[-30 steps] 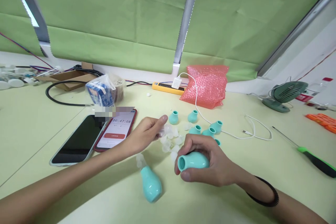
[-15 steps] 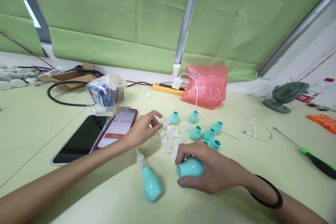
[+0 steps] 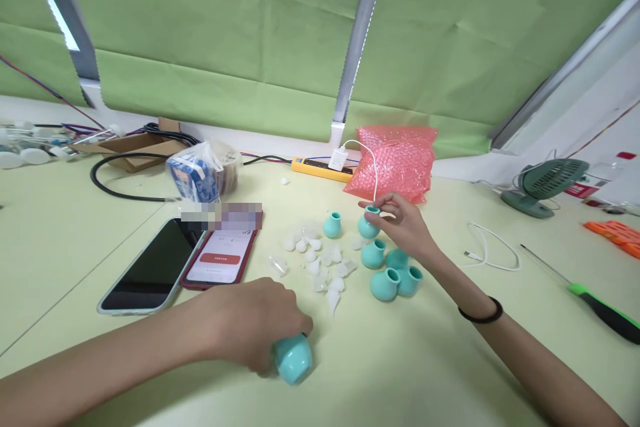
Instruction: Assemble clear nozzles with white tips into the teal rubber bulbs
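Note:
My left hand point(image 3: 253, 323) is closed over a teal rubber bulb point(image 3: 294, 358) lying on the pale green table near me. My right hand point(image 3: 403, 223) reaches farther out and pinches the rim of a small teal bulb point(image 3: 369, 225). Three more teal bulbs point(image 3: 390, 273) cluster just below that hand, and another teal bulb point(image 3: 332, 224) stands to its left. Several clear white plastic tips point(image 3: 320, 257) lie scattered between my hands.
Two phones point(image 3: 187, 263) lie at left, one showing a timer. Behind are a plastic-wrapped blue pack point(image 3: 200, 173), a yellow power strip point(image 3: 320, 168), pink bubble wrap point(image 3: 395, 160), a white cable point(image 3: 487, 247), a small fan point(image 3: 543, 183) and a green-handled screwdriver point(image 3: 595, 303).
My left hand came back from the white tips and closed on the near bulb. My right hand set its bulb down by the cluster and reached out to a farther one.

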A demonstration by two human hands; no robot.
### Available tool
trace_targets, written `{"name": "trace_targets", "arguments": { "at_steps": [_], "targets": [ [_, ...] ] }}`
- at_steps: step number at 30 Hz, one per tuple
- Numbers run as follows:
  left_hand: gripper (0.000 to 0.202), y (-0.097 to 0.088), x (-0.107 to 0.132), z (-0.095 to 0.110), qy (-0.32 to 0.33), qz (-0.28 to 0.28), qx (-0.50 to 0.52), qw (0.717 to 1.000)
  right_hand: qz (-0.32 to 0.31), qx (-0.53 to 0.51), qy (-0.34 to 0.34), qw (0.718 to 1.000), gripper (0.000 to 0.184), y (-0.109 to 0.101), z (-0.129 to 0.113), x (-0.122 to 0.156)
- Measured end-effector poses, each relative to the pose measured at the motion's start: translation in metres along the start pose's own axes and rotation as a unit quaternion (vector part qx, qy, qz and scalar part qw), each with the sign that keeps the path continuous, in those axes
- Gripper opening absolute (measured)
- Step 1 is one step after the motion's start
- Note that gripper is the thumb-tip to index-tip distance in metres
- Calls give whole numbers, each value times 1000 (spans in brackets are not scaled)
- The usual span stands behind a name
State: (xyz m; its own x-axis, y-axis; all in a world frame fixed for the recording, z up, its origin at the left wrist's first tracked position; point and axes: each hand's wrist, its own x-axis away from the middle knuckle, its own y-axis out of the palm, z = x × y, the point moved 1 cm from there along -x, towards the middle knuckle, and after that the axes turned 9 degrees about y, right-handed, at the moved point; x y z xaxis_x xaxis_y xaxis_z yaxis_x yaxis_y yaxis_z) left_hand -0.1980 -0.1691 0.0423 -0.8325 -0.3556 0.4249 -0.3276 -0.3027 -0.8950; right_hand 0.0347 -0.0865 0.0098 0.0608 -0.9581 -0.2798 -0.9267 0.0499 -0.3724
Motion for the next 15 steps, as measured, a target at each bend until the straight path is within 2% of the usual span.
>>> {"name": "trace_targets", "arguments": {
  "at_steps": [2,6,11,15],
  "targets": [
    [19,0,-2,4,-1,-1,-20,1000,2,16,6,1000,16,2,9,-2],
    [27,1,3,7,-8,-5,-28,1000,31,59,3,998,13,4,21,-3],
    [26,4,9,7,-25,40,21,999,36,95,-17,995,7,4,25,-1],
    [17,4,8,10,14,60,-8,998,26,125,-33,991,6,3,26,0]
  ]
}}
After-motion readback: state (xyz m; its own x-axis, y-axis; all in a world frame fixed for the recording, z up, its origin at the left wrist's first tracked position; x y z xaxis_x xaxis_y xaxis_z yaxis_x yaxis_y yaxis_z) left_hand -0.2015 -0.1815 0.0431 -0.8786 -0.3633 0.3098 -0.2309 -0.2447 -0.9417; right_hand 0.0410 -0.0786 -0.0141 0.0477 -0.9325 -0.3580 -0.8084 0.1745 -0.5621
